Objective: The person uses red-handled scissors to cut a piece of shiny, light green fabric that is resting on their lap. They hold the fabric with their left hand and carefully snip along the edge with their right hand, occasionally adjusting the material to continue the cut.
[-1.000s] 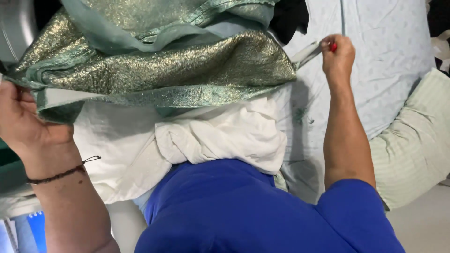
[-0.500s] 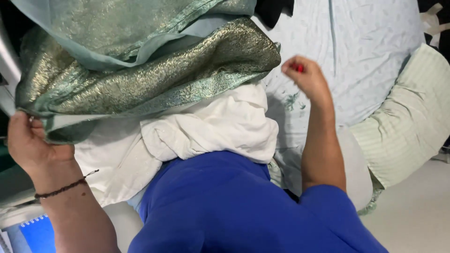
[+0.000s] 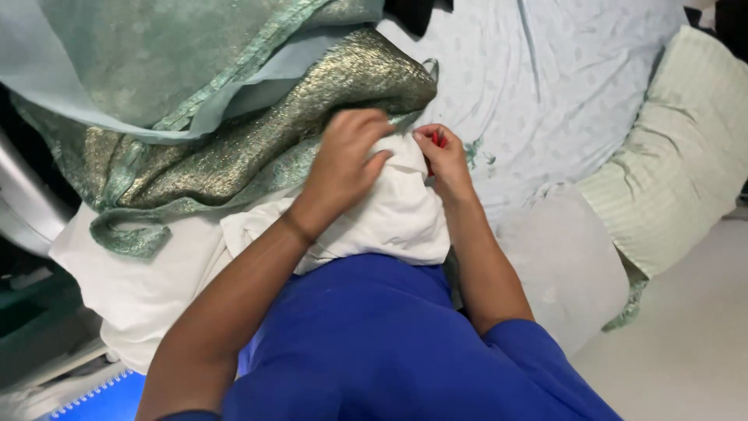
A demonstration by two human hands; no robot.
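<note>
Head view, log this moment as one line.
left hand: on white cloth | right hand: pinching small red item | green-gold fabric: draped above

Both hands crowded at centre: left hand (image 3: 347, 160) on the white cloth (image 3: 389, 222), right hand (image 3: 442, 156) touching beside it. Green-gold fabric (image 3: 257, 148) heaps up left and above, blocking that side. Open bedsheet (image 3: 561, 86) to the right; striped pillow (image 3: 678, 148) bounds far right.

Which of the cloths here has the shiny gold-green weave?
The green cloth draped at upper left, under the left hand. It glitters with metallic thread; the white cloth below it and the pale bedsheet are matte.
</note>
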